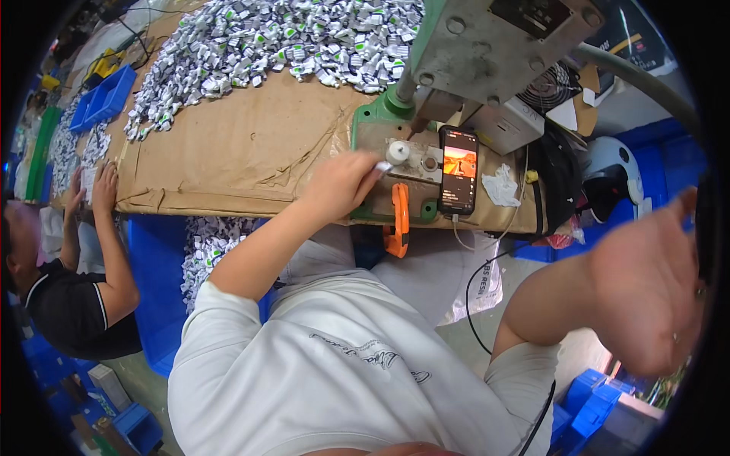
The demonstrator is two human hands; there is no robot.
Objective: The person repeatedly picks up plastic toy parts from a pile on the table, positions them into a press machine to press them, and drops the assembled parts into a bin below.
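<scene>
My left hand is closed, its fingertips pinching a small white plastic part. That part is right beside a round white piece on the metal fixture of a green bench press. Raised high at the right, close to the camera, my right hand shows its palm and wrist; its fingers run into the dark rim and are mostly hidden. An orange spring clamp grips the table edge below the fixture.
A smartphone with a cable stands right of the fixture. Many white-and-green parts are heaped on the cardboard-covered table. A blue bin sits below. At the left a co-worker handles parts. Crumpled tissue and a helmet are at right.
</scene>
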